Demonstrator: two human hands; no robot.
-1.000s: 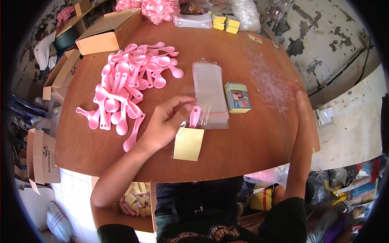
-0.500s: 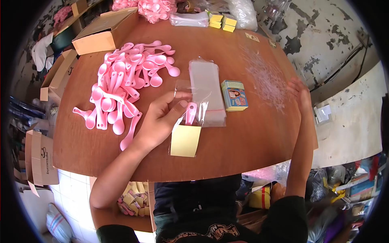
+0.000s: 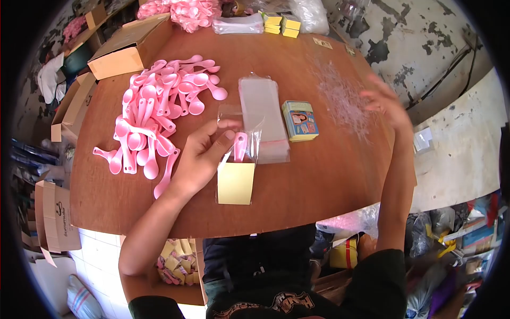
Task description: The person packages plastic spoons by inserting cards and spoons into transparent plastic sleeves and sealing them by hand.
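My left hand (image 3: 204, 157) pinches the upper edge of a clear plastic bag (image 3: 253, 139) between thumb and fingers. Inside the bag are a pink spoon (image 3: 240, 146), its handle showing, and a plain pale-yellow card (image 3: 235, 183) that covers the spoon's lower part. My right hand (image 3: 390, 106), slightly blurred, is raised at the table's right side with its fingers apart and nothing visible in them. Closest to it is a heap of thin clear plastic strips (image 3: 342, 101). Beside the left hand lie a stack of flat clear bags (image 3: 260, 103) and a stack of printed cards (image 3: 300, 121).
Many loose pink spoons (image 3: 143, 114) are heaped on the left of the brown table (image 3: 319, 186). A cardboard box (image 3: 125, 50), more bags (image 3: 239, 24) and yellow card stacks (image 3: 281, 24) line the far edge. Below the near edge, a box (image 3: 180, 263) holds packed pieces.
My right hand has lifted slightly and its fingers have spread. The left hand still holds the bag with the spoon and card. The whole view has shifted a little.
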